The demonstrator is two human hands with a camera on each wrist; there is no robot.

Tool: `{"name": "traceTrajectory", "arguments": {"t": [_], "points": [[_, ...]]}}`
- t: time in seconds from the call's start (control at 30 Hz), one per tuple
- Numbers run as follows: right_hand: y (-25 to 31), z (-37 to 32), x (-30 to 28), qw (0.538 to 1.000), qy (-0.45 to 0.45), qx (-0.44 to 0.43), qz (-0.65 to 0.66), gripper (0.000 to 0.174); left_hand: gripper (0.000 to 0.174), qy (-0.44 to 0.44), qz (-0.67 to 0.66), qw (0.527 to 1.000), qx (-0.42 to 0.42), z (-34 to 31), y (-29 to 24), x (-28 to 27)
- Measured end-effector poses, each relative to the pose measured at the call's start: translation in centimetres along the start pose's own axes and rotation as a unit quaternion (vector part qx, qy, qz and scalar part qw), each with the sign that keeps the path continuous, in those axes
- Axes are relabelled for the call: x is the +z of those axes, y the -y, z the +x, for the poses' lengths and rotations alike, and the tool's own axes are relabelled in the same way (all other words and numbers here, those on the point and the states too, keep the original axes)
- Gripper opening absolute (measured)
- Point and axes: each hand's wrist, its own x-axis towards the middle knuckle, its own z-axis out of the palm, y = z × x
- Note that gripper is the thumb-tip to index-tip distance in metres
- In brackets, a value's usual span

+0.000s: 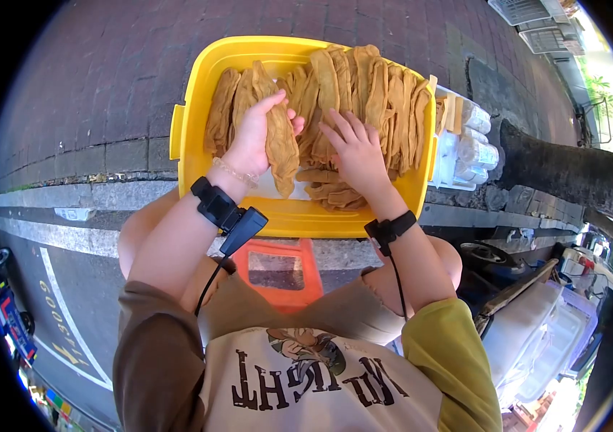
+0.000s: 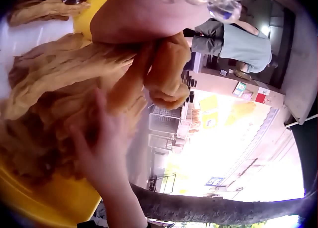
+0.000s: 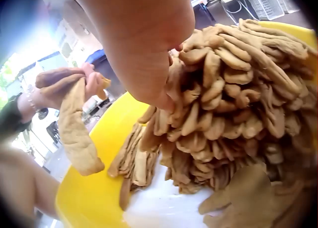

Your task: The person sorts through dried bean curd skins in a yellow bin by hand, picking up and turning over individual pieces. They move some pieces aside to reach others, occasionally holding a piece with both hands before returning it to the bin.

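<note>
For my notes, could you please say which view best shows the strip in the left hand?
The head view: the strip shows almost end to end. The right wrist view shows it farther off; the left wrist view, partly hidden.

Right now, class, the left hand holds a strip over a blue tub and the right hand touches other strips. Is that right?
The tub is yellow, not blue: see the head view. The left hand holds a strip and the right hand touches others.

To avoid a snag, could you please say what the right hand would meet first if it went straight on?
The right hand would probably meet the brown strips at its fingertips first, though depth is unclear.
</note>
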Motion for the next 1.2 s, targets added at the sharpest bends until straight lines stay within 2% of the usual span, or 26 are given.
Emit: {"name": "traceTrajectory", "arguments": {"t": [0.07,0.1,0.2,0.27,0.33,0.37,0.43,0.47,0.5,0.53,0.57,0.6,0.67,0.73,0.8,0.83,0.9,0.93,1.03,1.07,1.1,1.13,1.17,1.2], "points": [[-0.3,-0.1,-0.1,0.999,0.019,0.031,-0.006,0.05,0.018,-0.012,-0.002,1.0,0.004,0.1,0.3,-0.1],[-0.6,0.1,0.1,0.999,0.004,0.017,-0.033,0.043,0.017,-0.006,0.001,1.0,0.015,0.1,0.4,-0.2],[-1.3,0.3,0.2,0.999,0.006,0.023,-0.027,0.038,0.016,0.013,0.001,1.0,0.027,-0.6,0.3,0.3],[-1.2,0.4,0.4,0.999,-0.017,0.027,0.024,0.036,0.016,0.028,0.0,0.999,0.027,-0.9,0.0,0.5],[-1.1,0.4,1.0,0.975,-0.06,0.09,0.197,0.033,0.017,0.015,0.076,0.997,0.018,-0.9,0.0,0.3],[-1.3,0.3,1.1,0.975,-0.059,0.088,0.196,0.033,0.017,0.015,0.074,0.997,0.019,-0.8,0.1,0.2],[-1.3,0.7,0.5,0.937,-0.082,0.18,0.289,0.027,0.022,0.021,0.109,0.992,0.056,-0.8,0.4,0.1],[-1.7,0.7,0.7,0.937,-0.082,0.178,0.289,0.027,0.022,0.02,0.108,0.992,0.058,-0.8,0.4,0.0],[-1.8,1.2,0.5,0.856,-0.116,0.297,0.407,0.025,0.023,0.016,0.065,0.997,0.036,-0.8,0.2,0.0],[-1.8,1.5,0.2,0.743,-0.145,0.407,0.511,0.024,0.025,0.013,0.022,1.0,0.015,-0.8,0.1,-0.1],[-2.2,1.5,-0.6,0.601,-0.117,0.515,0.6,0.024,0.025,0.013,0.021,1.0,0.015,-0.7,0.0,-0.2],[-2.4,1.4,-1.1,0.602,-0.117,0.515,0.6,0.024,0.026,0.019,-0.001,1.0,0.006,-0.7,0.0,-0.3],[-2.8,1.1,-1.7,0.456,-0.022,0.514,0.726,0.005,0.027,0.026,-0.024,0.999,-0.003,-0.6,0.0,-0.2],[-3.0,1.3,-2.3,0.439,-0.023,0.519,0.733,0.01,0.024,0.055,-0.042,0.998,-0.005,-0.4,0.0,0.0],[-3.8,1.4,-2.7,0.257,0.038,0.452,0.853,0.024,0.023,0.049,-0.044,0.998,0.003,0.0,0.3,-0.2],[-3.6,1.3,-2.8,0.257,0.038,0.452,0.853,0.024,0.023,0.042,-0.048,0.998,0.012,0.1,0.5,-0.4],[-2.6,1.4,-3.1,0.25,0.001,0.352,0.902,0.044,0.023,0.047,-0.048,0.998,0.003,0.3,0.8,-0.6],[-1.8,1.6,-3.7,0.25,0.001,0.352,0.902,0.044,0.023,0.052,-0.048,0.997,-0.007,0.3,0.9,-0.7],[1.3,2.1,-5.2,0.521,0.05,0.259,0.811,0.048,0.024,0.076,-0.057,0.995,-0.009,0.3,1.2,-0.6],[2.2,2.1,-5.4,0.58,0.081,0.253,0.77,0.052,0.024,0.076,-0.057,0.995,-0.009,0.1,1.3,-0.4],[3.0,1.5,-3.9,0.717,0.041,0.192,0.669,0.055,0.025,0.066,-0.071,0.995,-0.017,-0.6,1.1,0.4],[4.1,1.5,-3.5,0.83,0.0,0.124,0.544,0.058,0.026,0.055,-0.085,0.995,-0.025,-1.0,1.1,0.8],[4.5,0.8,-4.1,0.861,0.006,0.163,0.482,0.06,0.026,0.055,-0.085,0.995,-0.025,-1.0,1.1,0.7],[4.7,0.7,-4.7,0.861,0.006,0.162,0.483,0.06,0.028,0.051,-0.079,0.995,-0.026,-1.1,1.1,0.6]]}}
